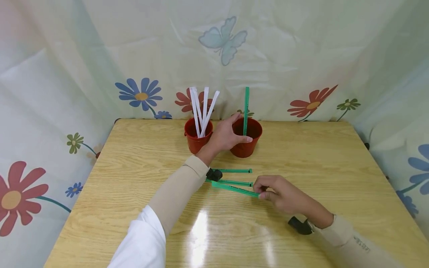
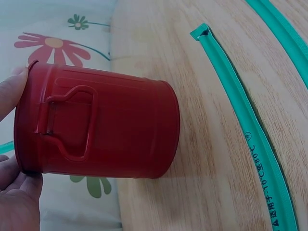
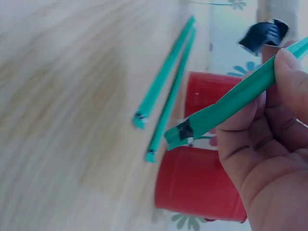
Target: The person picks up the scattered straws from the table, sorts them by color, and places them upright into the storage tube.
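My left hand [image 1: 223,137] holds the right-hand red bucket [image 1: 244,150] by its rim, thumb in front and fingers behind. The bucket [image 2: 130,125] stands upright on the table, its side handle visible in the left wrist view. One green wrapped straw [image 1: 246,106] stands inside it. Low over the table, my right hand [image 1: 281,194] pinches another green wrapped straw [image 3: 231,108] near one end between thumb and fingers. Two more green wrapped straws, a far one [image 1: 236,171] and a nearer one [image 1: 238,183], lie on the table, partly hidden by my left wrist.
To the left of the gripped bucket stands a second red bucket [image 1: 194,145] holding several white wrapped straws [image 1: 205,108]. The wooden table [image 1: 140,149] meets a flowered curtain [image 1: 268,67] at its back edge. Black wrist cameras sit on both wrists.
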A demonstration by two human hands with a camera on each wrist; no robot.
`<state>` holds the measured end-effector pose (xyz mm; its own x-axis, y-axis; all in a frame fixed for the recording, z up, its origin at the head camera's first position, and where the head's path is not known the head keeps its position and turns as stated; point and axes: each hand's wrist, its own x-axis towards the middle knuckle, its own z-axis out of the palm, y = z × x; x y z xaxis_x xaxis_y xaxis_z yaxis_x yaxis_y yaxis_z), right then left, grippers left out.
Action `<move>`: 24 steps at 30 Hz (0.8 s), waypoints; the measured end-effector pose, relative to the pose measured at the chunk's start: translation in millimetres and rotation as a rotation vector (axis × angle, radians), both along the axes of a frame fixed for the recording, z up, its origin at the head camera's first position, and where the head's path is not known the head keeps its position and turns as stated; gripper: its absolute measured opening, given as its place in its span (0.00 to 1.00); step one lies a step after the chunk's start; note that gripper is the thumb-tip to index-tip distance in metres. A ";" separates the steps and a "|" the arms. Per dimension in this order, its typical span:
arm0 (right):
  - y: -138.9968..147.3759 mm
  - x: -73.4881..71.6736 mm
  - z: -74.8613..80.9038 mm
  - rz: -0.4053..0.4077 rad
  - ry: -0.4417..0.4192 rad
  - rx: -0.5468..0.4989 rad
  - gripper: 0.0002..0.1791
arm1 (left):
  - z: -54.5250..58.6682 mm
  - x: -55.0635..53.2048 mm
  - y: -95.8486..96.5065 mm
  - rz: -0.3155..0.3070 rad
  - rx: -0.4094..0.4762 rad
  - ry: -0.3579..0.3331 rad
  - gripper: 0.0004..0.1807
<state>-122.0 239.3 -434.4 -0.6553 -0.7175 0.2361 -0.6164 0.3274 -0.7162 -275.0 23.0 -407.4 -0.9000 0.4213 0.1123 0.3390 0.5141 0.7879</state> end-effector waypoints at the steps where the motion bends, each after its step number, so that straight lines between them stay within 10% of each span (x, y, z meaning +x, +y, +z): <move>1: -0.1 -1.1 2.0 0.001 -0.010 -0.026 0.12 | -0.1 -0.2 0.2 -0.002 0.002 0.003 0.52; 24: -17.5 -28.6 57.0 -0.331 0.132 -0.354 0.03 | -4.4 -1.3 0.6 -0.002 0.018 -0.002 0.51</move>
<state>-150.7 221.8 -377.4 -0.7827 -0.3371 0.5233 -0.6131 0.2720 -0.7417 -276.3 23.5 -411.8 -0.8993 0.4210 0.1182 0.3386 0.4992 0.7976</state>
